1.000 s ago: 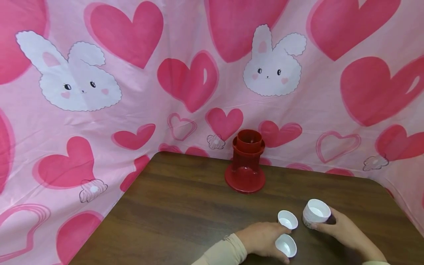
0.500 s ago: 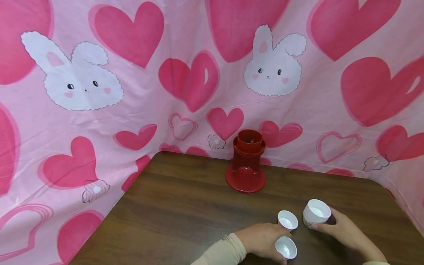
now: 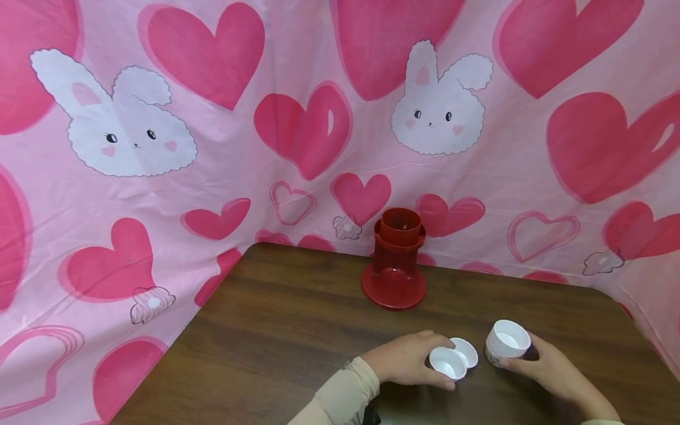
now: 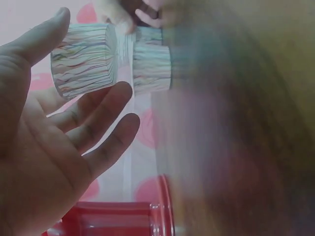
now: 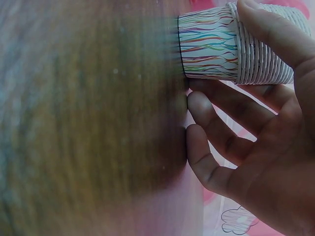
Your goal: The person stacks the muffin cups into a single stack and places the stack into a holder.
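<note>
My left hand (image 3: 406, 359) grips a small white paper cup (image 3: 448, 362) between thumb and fingers, its open mouth facing up. In the left wrist view this held cup (image 4: 83, 61) shows wavy coloured lines and hangs off the tabletop. Just behind it stands a second paper cup (image 3: 465, 352), which it partly overlaps in the head view. On the right, my right hand (image 3: 558, 372) holds a stack of nested paper cups (image 3: 507, 342). The right wrist view shows the stack's many rims (image 5: 261, 46) with the thumb across them and the stack's base at the table surface.
At the back of the brown wooden table (image 3: 297, 313) stands a red cylinder (image 3: 394, 260) with a wide round base and an open top. A pink cloth (image 3: 223, 153) with hearts and rabbits hangs behind the table and along its left side.
My left hand has raised the nearer cup and moved it back and slightly left, so it overlaps the second cup. The right hand and its stack have stayed still.
</note>
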The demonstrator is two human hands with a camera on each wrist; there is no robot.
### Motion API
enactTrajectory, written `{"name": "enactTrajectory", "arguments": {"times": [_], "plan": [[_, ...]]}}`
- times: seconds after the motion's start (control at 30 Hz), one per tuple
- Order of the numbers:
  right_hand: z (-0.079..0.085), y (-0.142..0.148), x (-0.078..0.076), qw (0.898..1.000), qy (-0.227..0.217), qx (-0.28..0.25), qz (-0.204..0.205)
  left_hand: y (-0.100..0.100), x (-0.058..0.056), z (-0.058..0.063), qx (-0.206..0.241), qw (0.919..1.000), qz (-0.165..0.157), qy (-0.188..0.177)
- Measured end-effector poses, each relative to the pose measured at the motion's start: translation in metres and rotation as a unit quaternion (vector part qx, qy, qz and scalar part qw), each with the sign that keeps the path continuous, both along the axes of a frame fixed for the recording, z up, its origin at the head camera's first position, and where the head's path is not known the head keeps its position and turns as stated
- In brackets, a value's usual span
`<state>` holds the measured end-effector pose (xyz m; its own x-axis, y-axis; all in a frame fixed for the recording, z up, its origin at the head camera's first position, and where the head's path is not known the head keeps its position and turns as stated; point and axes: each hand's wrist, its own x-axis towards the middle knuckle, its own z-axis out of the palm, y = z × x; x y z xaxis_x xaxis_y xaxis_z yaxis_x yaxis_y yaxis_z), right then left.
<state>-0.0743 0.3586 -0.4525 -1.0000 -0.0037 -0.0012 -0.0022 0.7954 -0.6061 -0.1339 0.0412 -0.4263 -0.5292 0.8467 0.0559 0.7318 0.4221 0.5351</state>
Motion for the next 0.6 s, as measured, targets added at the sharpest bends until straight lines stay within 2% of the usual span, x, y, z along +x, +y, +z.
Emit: {"name": "enactTrajectory", "arguments": {"times": [0.17,0.4,0.6], "plan": [[0.000,0.000,0.000,1.000,0.000,0.003,0.000,-0.004,-0.008,0.004,0.029,0.9994,0.015,-0.010],[-0.001,0.000,0.001,1.000,0.008,-0.001,0.000,-0.007,-0.015,0.008,0.050,0.9970,0.039,-0.044],[0.001,0.000,0.000,1.000,-0.010,-0.004,-0.001,-0.005,-0.017,0.008,0.060,0.9960,0.054,-0.038]]}}
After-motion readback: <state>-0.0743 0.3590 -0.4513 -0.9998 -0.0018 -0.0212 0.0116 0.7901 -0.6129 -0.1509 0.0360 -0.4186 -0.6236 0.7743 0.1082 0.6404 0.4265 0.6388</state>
